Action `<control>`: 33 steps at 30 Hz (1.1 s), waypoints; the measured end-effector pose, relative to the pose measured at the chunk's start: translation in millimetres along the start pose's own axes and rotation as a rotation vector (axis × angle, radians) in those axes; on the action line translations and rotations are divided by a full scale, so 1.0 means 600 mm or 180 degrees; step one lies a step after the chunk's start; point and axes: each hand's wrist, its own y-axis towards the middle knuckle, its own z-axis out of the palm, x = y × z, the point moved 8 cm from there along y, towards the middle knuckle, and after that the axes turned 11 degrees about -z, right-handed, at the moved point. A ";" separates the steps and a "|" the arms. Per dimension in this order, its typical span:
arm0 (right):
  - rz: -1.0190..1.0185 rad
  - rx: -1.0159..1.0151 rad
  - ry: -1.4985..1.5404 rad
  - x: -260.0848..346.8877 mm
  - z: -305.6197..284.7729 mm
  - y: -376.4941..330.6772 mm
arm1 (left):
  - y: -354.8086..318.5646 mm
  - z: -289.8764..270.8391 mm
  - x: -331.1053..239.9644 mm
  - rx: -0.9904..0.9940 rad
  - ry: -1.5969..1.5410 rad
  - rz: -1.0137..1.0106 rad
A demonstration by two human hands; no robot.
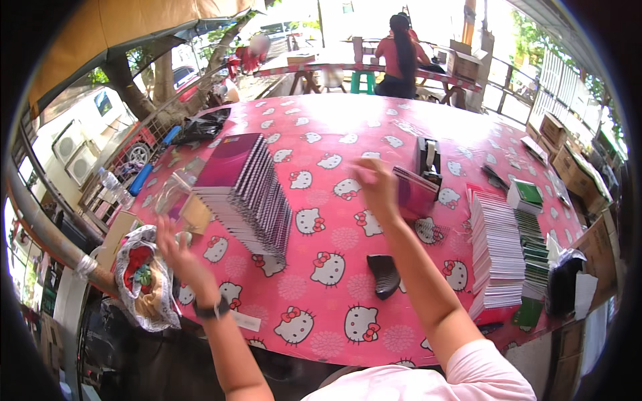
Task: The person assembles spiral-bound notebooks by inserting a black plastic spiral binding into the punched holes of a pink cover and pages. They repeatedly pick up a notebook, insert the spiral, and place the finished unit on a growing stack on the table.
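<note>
My left hand [182,257] is open with its fingers apart, blurred, and nothing shows in it. It is raised beside a cloth-lined bag [148,301] and the left side of a tall stack of spiral notebooks [234,160] with purple covers. My right hand [376,190] is smeared by motion over the middle of the table, so its fingers cannot be read. Just right of it stands a smaller group of purple notebooks [416,194], partly behind my wrist. A black tape dispenser [428,159] is behind that group. A dark, ridged object [383,275] lies left of my right forearm.
A pink patterned cloth [346,238] covers the table. White-edged booklets [493,250] and green notebooks [528,195] are stacked at right, near cardboard boxes [578,177]. Plastic bags [200,127] and a bottle [115,187] are at left. Another person [399,60] sits at a far table.
</note>
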 end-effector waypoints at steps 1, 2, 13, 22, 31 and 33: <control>0.0545 -0.0532 -0.0209 -0.072 -0.090 -0.029 | -0.036 -0.018 0.017 0.0026 -0.0596 -0.0573; 0.0652 -0.0770 -0.0832 -0.100 -0.156 -0.050 | -0.066 -0.063 0.028 -0.0045 -0.0555 -0.0780; 0.1681 -0.0815 -0.1757 -0.311 -0.282 -0.167 | -0.266 -0.041 0.030 0.0436 0.0012 -0.1116; 0.0989 -0.0627 -0.0659 -0.038 -0.267 -0.146 | -0.331 0.115 -0.093 0.1410 0.0031 -0.0204; 0.1975 -0.0019 0.2418 0.128 -0.127 -0.338 | -0.393 0.131 0.016 0.2644 -0.1029 -0.1729; 0.2157 -0.0139 0.2610 0.136 -0.112 -0.354 | -0.423 0.109 0.042 0.2681 -0.0842 -0.1918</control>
